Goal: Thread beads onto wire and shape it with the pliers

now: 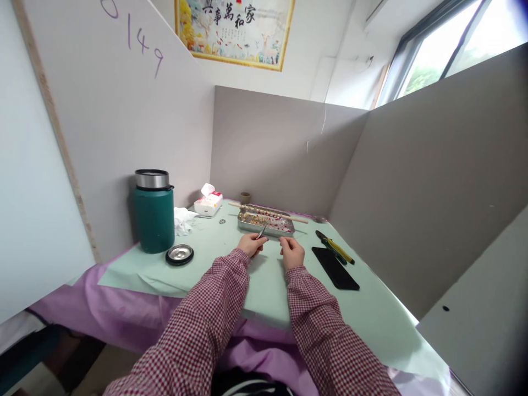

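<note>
The left hand [249,245] grasps the metal tool [261,231] in its fingers; the tool projects beyond them toward the tray [247,226]. The right hand [292,253] is pinched, clear of the tool; its content cannot be told.

Table [268,300]: tray [247,226] mid-field, beads [259,219] in it, rod [300,220] across its top | Before tray: left hand [250,245] with tool [261,231], right hand [292,253], apart | Left: bottle [154,220], lid [180,253] just right of it, tissue pack [208,204] farther back | Right: phone [335,268], pliers [336,249] just behind | Behind tray: apparently a cup [245,198], partly hidden.
</note>
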A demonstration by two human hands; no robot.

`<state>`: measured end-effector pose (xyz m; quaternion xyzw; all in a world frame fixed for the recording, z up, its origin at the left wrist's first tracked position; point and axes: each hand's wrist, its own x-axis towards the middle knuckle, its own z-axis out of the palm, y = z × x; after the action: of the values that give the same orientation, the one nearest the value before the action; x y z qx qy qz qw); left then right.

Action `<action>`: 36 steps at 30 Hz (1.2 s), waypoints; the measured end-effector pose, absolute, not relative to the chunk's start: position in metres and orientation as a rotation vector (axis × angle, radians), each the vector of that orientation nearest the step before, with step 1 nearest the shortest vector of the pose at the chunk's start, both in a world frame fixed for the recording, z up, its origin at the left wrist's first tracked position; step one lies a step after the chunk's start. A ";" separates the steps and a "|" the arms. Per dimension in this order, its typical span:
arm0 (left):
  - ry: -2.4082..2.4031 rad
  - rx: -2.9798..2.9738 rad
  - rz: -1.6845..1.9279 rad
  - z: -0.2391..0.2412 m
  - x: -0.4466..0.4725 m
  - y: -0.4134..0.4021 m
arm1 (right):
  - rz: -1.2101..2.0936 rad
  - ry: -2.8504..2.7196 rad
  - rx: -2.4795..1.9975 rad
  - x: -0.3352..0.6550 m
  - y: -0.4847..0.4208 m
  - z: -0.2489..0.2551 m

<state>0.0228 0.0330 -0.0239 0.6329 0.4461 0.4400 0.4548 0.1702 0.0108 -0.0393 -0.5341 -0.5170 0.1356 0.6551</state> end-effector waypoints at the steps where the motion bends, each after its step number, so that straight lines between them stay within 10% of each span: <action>1: 1.071 1.567 1.073 -0.023 0.023 0.033 | 0.359 -1.138 -1.221 0.171 0.012 -0.040; 36: 0.914 1.511 1.060 -0.019 0.021 0.030 | 0.431 -1.004 -1.277 0.173 0.009 -0.036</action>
<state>0.0211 0.0300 -0.0186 0.6289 0.3806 0.4411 0.5149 0.1731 0.0087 -0.0361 -0.5659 -0.4448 0.1910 0.6674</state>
